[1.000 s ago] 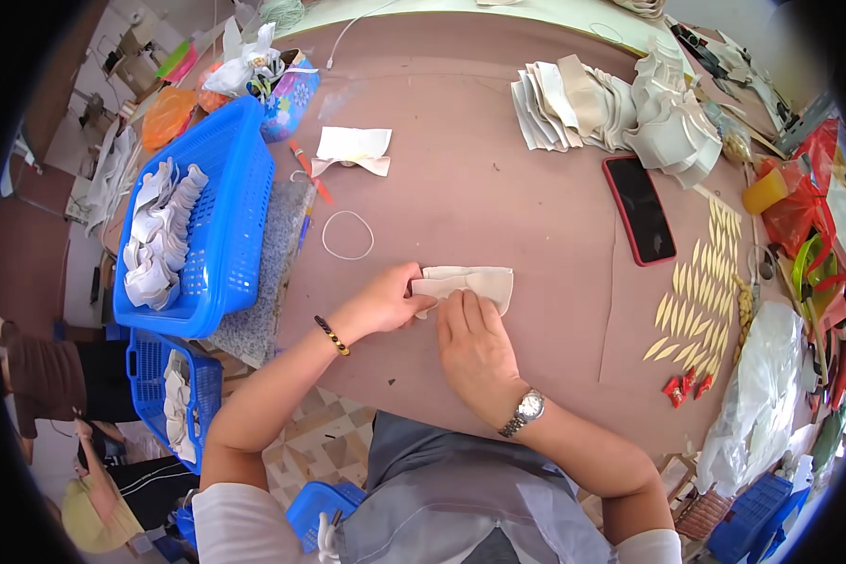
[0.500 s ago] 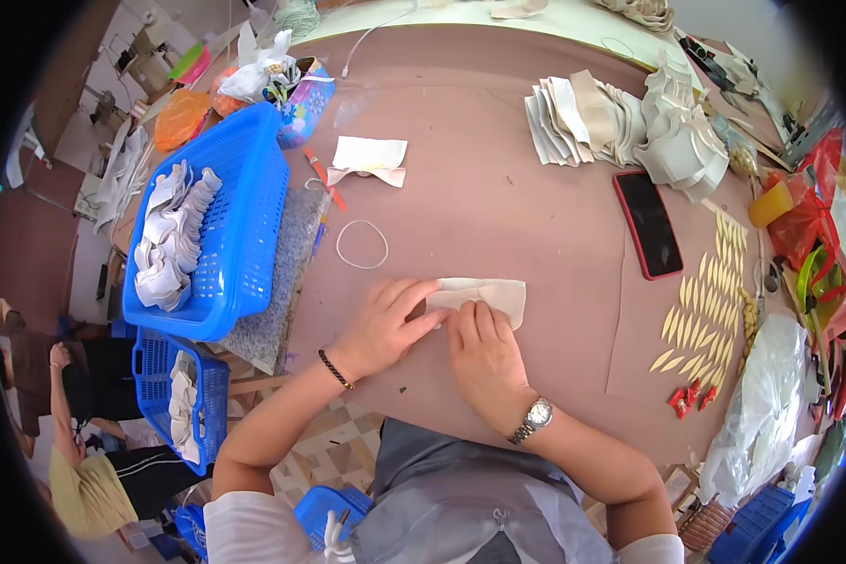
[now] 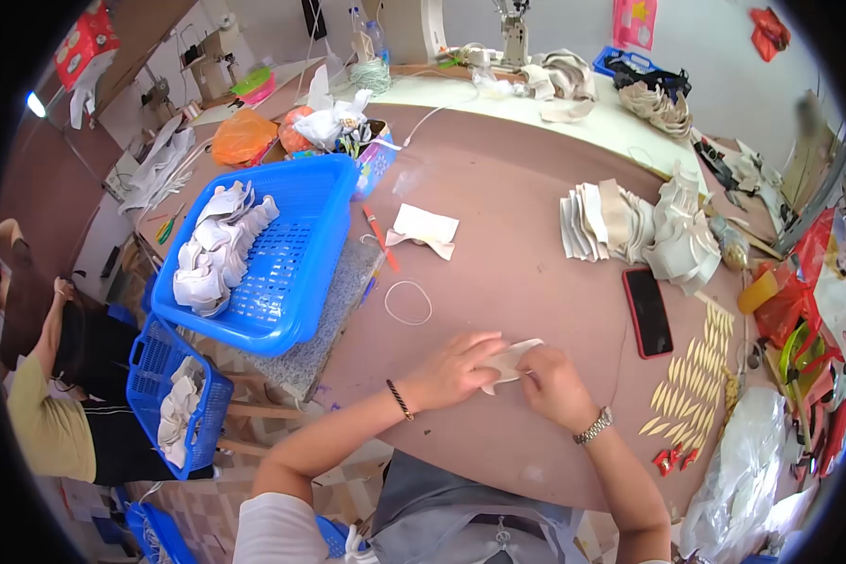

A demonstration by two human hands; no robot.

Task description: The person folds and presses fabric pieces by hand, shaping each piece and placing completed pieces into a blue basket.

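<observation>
A small cream fabric piece [image 3: 509, 361] lies between my two hands near the front of the brown table. My left hand [image 3: 453, 370], with a dark bead bracelet on its wrist, presses its fingers on the left end of the piece. At the right end, my right hand [image 3: 556, 383], with a metal watch on the wrist, is curled and pinches the fabric's edge. Farther back on the table lies another cream piece [image 3: 425, 229], with a loop of thin cord [image 3: 408, 303] in front of it.
A blue basket [image 3: 334, 240] of fabric pieces stands left, with a second basket [image 3: 218, 399] lower. At the right are fabric stacks [image 3: 609, 222], a phone [image 3: 649, 313], yellow leaf-shaped pieces [image 3: 691, 376] and a plastic bag [image 3: 744, 461]. People [image 3: 52, 414] are at far left.
The head view has tilted up and shifted, showing more of the back. My right hand has moved from lying flat on the fabric to a curled pinch at its right end. The piece looks narrower.
</observation>
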